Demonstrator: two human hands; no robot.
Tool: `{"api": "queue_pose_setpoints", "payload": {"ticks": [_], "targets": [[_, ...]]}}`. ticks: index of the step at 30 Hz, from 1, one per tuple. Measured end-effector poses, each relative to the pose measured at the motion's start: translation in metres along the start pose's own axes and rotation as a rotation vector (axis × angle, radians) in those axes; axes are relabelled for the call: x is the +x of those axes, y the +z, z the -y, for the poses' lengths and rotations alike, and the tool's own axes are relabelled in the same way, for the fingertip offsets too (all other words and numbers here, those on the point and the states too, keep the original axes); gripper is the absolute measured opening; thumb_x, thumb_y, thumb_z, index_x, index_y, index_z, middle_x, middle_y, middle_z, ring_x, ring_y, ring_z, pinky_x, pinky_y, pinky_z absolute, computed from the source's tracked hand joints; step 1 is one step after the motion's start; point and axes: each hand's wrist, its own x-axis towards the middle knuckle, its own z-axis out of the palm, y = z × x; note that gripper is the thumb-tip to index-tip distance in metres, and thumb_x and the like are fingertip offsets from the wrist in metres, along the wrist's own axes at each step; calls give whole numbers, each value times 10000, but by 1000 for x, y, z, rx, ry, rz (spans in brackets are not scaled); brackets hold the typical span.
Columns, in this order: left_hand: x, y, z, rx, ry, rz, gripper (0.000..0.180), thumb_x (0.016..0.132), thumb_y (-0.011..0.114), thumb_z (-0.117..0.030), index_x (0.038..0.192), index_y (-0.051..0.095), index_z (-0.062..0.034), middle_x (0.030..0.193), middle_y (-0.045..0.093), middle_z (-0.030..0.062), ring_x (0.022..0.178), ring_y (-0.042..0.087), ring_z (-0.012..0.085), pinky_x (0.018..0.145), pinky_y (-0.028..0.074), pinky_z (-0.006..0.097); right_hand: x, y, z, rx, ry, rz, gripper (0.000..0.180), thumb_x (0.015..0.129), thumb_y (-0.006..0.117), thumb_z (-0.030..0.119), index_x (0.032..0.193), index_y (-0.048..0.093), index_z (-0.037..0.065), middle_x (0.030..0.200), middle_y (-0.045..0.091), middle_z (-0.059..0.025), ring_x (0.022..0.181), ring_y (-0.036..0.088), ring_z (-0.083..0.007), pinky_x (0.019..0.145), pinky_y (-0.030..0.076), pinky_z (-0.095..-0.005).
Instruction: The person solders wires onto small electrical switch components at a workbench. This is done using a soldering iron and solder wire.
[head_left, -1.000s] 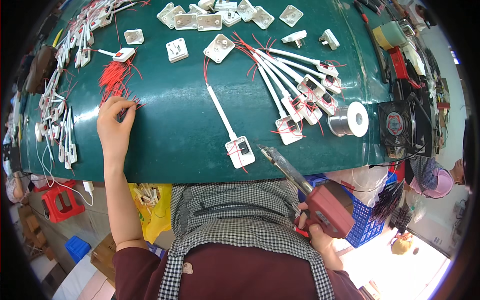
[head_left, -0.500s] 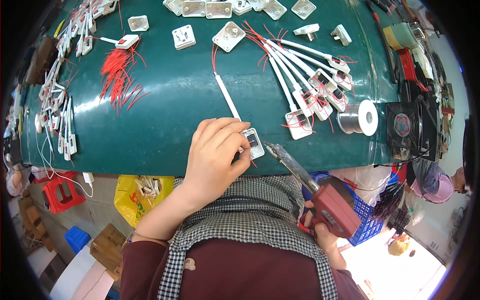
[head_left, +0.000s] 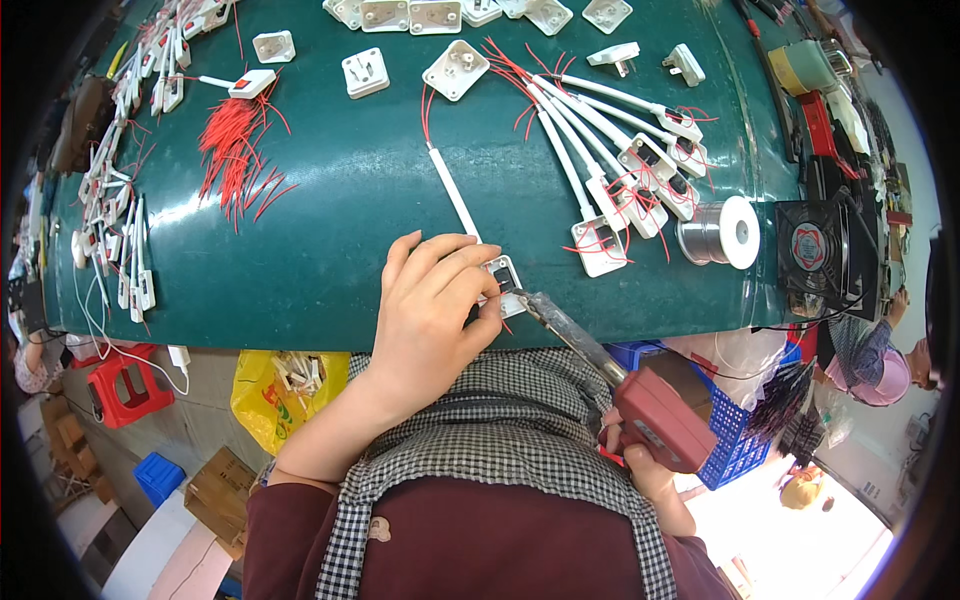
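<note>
My left hand (head_left: 435, 310) rests on a small white switch box (head_left: 505, 280) near the front edge of the green table (head_left: 340, 210), pinching it with fingers and thumb. A white cable (head_left: 455, 192) runs from that box up the table. My right hand (head_left: 645, 470) grips a red soldering gun (head_left: 655, 415) below the table edge. Its metal tip (head_left: 535, 302) touches the box beside my left fingertips.
A heap of red wire pieces (head_left: 235, 150) lies at the left. Finished white cabled boxes (head_left: 620, 170) lie at the right, next to a solder spool (head_left: 725, 232) and a black fan (head_left: 815, 250). White plug parts (head_left: 410, 15) line the far edge. Another person (head_left: 870, 350) sits at right.
My left hand left the red wire heap and came right onto the white box. The soldering gun's tip moved up against the box.
</note>
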Motion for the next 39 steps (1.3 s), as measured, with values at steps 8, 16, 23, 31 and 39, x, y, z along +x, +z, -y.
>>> {"api": "queue_pose_setpoints", "payload": {"ticks": [8, 16, 23, 31, 39], "targets": [[0, -1, 0, 4, -8, 9, 137, 693, 693, -30, 782, 596, -70, 1080, 671, 52, 1077, 588, 256, 1001, 343, 523, -8, -13, -14, -333, -44, 1, 569, 708, 713, -61, 1235, 508, -119, 956, 678, -129, 808, 664, -141, 704, 537, -239], [0, 0, -1, 2, -8, 0, 140, 690, 694, -32, 781, 594, -71, 1076, 670, 51, 1072, 588, 257, 1003, 341, 523, -11, -21, -23, -404, -130, 29, 615, 650, 750, -33, 1220, 533, -109, 986, 675, -159, 772, 690, -183, 676, 548, -269], [0, -1, -1, -14, -18, 9, 142, 691, 695, -29, 781, 592, -68, 1069, 670, 53, 1065, 590, 256, 1000, 344, 525, -15, -16, -22, -332, -161, -40, 737, 673, 743, 1, 1331, 427, -107, 1020, 663, -175, 734, 668, -169, 636, 537, -262], [4, -3, -4, -20, -25, 23, 123, 704, 686, -27, 779, 594, -61, 1057, 674, 63, 1060, 589, 264, 1002, 345, 525, -8, -8, -5, 104, 26, -42, 834, 724, 744, 49, 1417, 300, -79, 1085, 627, -232, 708, 625, -187, 582, 502, -264], [9, -17, 6, -423, -256, 86, 170, 799, 593, 46, 962, 626, 14, 1047, 670, 127, 1027, 611, 246, 894, 464, 338, 8, -12, -3, 189, -376, -187, 576, 820, 638, 101, 1324, 400, -44, 1203, 551, -249, 751, 596, -185, 636, 515, -288]]}}
